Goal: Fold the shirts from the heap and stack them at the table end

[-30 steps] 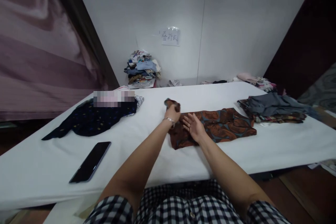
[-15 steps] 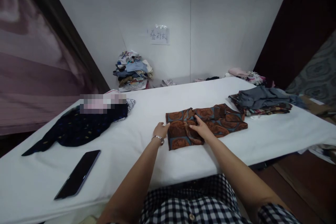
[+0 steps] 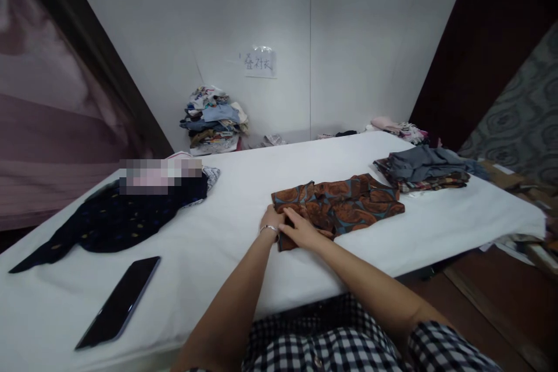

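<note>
A brown shirt (image 3: 361,200) with a blue-grey and rust pattern lies folded into a long strip on the white table (image 3: 244,186). My left hand (image 3: 271,221) is at its left end, closed on the edge, with the fingertips partly hidden. Beside it, my right hand (image 3: 305,232) rests on the near left part of the cloth, palm down, fingers stretched toward my left hand. The shirt's right end tapers and lies free of both hands.
A dark spotted garment (image 3: 131,218) spreads over the table's left side, partly behind a blurred patch. A black phone (image 3: 120,302) lies near the front edge. Folded clothes (image 3: 422,165) are stacked at the right; a taller clothes pile (image 3: 213,119) stands against the wall.
My right hand has slid left along the shirt, close to my left hand. My left hand has moved onto the shirt's left edge. The view has shifted slightly.
</note>
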Available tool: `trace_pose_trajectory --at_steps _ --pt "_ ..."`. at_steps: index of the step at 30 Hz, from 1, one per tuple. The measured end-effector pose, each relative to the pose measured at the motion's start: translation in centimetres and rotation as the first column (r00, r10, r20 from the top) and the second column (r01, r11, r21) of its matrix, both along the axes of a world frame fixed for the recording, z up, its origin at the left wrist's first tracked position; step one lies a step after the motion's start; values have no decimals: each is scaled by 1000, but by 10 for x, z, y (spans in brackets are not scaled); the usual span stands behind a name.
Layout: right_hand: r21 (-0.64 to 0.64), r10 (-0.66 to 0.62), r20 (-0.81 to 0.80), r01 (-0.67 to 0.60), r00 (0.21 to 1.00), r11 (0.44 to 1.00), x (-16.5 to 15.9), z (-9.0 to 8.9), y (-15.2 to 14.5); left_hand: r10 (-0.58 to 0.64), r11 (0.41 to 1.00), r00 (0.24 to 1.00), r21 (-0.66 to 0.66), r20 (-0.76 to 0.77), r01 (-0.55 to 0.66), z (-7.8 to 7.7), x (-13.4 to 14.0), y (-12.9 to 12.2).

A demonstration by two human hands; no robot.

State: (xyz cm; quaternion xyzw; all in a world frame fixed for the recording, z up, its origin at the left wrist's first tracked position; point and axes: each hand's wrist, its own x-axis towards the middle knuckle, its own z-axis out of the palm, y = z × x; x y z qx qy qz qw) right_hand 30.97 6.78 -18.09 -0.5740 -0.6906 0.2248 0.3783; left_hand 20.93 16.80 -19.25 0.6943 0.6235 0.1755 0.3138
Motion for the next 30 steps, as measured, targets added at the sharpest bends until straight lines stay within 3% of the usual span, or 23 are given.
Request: trace_pose_trajectory --at_steps 3,6,8,10,13,15,21,27,30 --pt "-81 -204 214 226 955 971 38 0 2 14 1000 999 -5 40 -13 -3 -3 0" --pt "-63 -445 420 515 791 855 82 2 -6 30 1000 997 -13 77 -29 -6 -4 1" --pt "-7 -521 443 584 730 812 98 4 -14 39 999 994 -19 103 -37 -8 -3 2" --pt "43 -483 401 510 779 859 97 4 -18 48 999 990 -20 129 -46 -9 -3 3" --pt "71 -287 316 280 904 958 77 4 -13 56 998 986 -13 159 -54 -9 -2 5" --pt "53 -228 306 223 924 973 65 4 -2 56 998 985 -11 165 -55 -9 -3 5" --pt "-232 -243 489 393 838 890 73 -5 22 40 999 990 -19 136 -38 -6 -9 2" --pt "-89 -279 513 373 812 923 74 -9 14 22 1000 1000 21 19 -22 12 -12 11" --pt "-93 -293 514 393 806 915 75 -5 11 37 998 997 43 -69 -34 22 -7 24"
